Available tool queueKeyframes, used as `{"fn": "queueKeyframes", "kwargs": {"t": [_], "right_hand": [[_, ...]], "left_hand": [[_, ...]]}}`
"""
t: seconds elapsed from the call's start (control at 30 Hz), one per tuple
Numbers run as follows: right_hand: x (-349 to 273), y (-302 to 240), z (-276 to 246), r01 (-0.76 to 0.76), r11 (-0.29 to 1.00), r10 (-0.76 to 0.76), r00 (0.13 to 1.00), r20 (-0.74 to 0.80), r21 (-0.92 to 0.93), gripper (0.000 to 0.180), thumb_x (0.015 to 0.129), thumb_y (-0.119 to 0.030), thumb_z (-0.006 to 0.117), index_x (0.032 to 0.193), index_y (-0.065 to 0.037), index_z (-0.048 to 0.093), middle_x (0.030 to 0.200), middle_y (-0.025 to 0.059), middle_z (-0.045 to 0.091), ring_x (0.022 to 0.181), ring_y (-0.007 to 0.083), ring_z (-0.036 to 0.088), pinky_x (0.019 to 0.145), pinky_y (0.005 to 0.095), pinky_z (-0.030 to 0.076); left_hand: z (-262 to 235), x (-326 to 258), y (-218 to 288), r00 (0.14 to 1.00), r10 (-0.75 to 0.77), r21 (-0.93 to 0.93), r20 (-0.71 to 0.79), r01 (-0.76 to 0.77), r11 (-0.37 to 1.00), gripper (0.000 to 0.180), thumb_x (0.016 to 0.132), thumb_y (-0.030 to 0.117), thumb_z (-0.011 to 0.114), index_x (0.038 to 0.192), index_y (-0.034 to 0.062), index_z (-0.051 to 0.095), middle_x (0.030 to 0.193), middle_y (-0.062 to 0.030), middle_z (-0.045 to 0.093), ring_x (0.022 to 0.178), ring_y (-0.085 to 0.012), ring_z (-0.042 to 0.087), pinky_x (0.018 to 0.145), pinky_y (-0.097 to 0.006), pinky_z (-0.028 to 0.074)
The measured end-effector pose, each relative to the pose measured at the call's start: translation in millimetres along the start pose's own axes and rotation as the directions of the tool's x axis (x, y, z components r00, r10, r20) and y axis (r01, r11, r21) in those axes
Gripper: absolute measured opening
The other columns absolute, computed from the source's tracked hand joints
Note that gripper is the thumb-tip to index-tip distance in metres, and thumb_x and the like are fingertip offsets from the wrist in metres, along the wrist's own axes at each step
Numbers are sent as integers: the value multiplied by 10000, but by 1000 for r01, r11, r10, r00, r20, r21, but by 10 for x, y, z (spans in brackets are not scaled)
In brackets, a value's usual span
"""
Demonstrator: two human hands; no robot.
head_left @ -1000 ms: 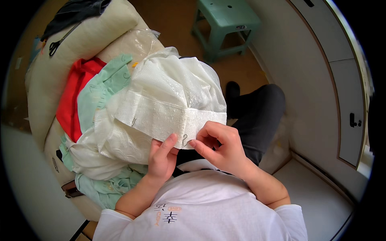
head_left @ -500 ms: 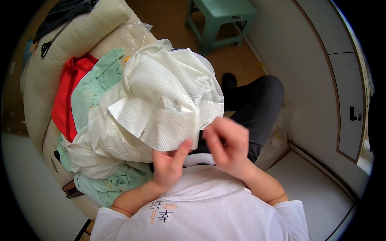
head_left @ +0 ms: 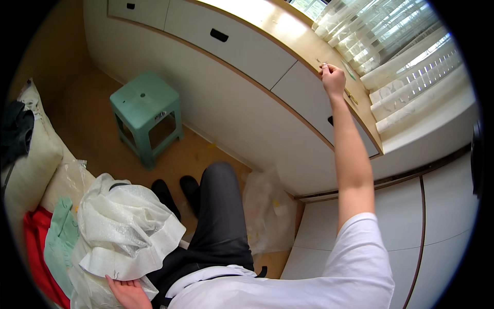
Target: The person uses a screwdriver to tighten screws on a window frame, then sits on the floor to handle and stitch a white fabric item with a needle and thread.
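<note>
Right hand (head_left: 333, 77) stretched up to the wooden ledge (head_left: 288, 36) by the curtains (head_left: 396, 46) — fingertips pinched on a small metal bit (head_left: 322, 63), too tiny to identify, at the ledge's edge. Left hand (head_left: 126, 291) lies flat under the white fabric bundle (head_left: 123, 232) at the lap, fingers loosely spread. Step looks like setting down or picking up that piece; next needs a careful pinch — then back to the fabric.

Bright daylight through the curtains (head_left: 391, 46) glares on the countertop (head_left: 288, 31); fisheye edges bend, sharp focus.
</note>
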State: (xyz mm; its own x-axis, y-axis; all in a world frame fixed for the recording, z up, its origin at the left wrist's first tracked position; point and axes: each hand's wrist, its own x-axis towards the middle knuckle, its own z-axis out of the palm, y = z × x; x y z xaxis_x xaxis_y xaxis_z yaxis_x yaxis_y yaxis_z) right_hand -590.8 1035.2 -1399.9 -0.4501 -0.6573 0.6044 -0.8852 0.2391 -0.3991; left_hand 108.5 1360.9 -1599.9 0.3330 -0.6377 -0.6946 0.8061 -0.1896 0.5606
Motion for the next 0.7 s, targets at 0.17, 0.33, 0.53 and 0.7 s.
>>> {"fn": "queueKeyframes", "kwargs": {"t": [0.17,0.33,0.53,0.7], "right_hand": [[541,466,-163,-18,973,12,1000,-26,-231,354,973,-307,511,926,-48,748,859,182,722,829,353,685,798,430,522],[-764,-859,33,117,897,-223,952,208,427,270,997,-210,570,1027,10,724,804,24,659,690,98,551,625,271,432],[-3495,-2507,-456,-138,559,-713,424,559,818,51,869,-53,697,834,-16,692,695,43,630,581,136,566,523,256,414],[-4315,-2908,-416,-490,573,-592,306,745,657,102,837,-44,754,824,-8,660,670,15,589,553,82,470,497,242,358]], "left_hand": [[-182,209,129,999,-31,50,-9,32,998,523,975,367,637,1341,15,512,1326,-79,567,1188,-199,559,1040,-361,456],[16,-16,197,982,96,68,165,-108,992,489,896,93,607,1374,31,523,1343,-105,601,1217,-238,579,1051,-407,462],[703,-389,129,878,-177,354,445,9,935,376,915,12,662,1279,20,566,1124,-68,654,989,-167,625,858,-313,502],[692,-474,-98,861,-114,348,495,-76,934,264,987,110,628,1232,13,600,1106,-67,670,995,-149,627,827,-323,524]]}}
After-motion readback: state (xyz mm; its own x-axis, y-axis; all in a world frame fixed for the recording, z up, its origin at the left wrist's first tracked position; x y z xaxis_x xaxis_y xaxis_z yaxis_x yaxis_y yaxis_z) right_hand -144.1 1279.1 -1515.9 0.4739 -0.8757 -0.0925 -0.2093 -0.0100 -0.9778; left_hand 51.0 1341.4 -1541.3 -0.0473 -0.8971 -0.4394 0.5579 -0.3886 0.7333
